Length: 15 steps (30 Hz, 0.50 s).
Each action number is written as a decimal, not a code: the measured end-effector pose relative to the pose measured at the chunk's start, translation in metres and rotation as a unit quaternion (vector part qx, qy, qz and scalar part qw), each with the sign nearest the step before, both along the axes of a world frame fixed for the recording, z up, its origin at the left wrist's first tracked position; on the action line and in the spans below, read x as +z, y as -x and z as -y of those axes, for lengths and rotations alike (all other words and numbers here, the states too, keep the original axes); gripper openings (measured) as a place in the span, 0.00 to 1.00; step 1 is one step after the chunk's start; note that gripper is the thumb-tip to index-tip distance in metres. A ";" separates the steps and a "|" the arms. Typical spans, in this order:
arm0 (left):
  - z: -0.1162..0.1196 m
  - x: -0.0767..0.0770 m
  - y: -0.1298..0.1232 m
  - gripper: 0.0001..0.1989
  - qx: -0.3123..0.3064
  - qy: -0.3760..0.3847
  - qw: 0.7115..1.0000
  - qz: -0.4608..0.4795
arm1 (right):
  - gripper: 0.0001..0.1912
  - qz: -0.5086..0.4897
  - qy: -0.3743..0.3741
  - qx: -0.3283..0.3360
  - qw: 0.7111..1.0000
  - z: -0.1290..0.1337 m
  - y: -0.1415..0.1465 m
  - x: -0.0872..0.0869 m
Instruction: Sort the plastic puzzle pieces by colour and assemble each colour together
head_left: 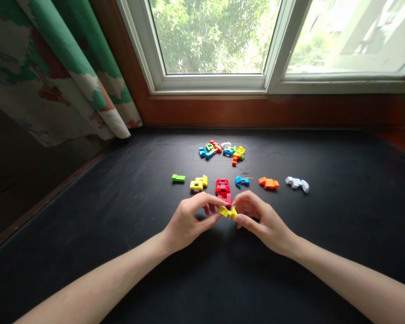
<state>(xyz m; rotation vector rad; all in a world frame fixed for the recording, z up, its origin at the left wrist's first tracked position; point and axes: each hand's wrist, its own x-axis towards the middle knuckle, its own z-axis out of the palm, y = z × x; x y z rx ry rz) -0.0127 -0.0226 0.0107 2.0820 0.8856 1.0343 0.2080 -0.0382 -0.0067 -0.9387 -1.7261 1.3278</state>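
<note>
Surface: a matte black tabletop (pixel 70 234) is closed off on the far side by a brown wooden window ledge (pixel 256 112); a green-patterned curtain (pixel 64 67) hangs at far left.
Edges: both hands are held well apart from the ledge and side edges.
Loose pieces: a heap of multicoloured plastic block pieces (pixel 221 153) is piled far off.
Row: a line of six blocky plastic figures (pixel 223 189), green through white, is laid nearer.
Hands: a yellow jointed plastic block figure (pixel 227 212) is held above the tabletop, just near the red figure, pinched between the closed fingers of the left hand (pixel 189 222) and right hand (pixel 265 220).
</note>
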 end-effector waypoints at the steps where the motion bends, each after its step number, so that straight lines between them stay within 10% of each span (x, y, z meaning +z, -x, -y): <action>1: 0.000 0.000 0.000 0.11 0.004 0.000 1.000 0.004 | 0.12 0.000 0.002 -0.001 1.000 0.000 0.000 0.000; 15: 0.002 0.001 0.002 0.08 -0.019 -0.090 0.995 -0.033 | 0.10 0.055 -0.021 -0.001 0.998 0.000 0.000 0.007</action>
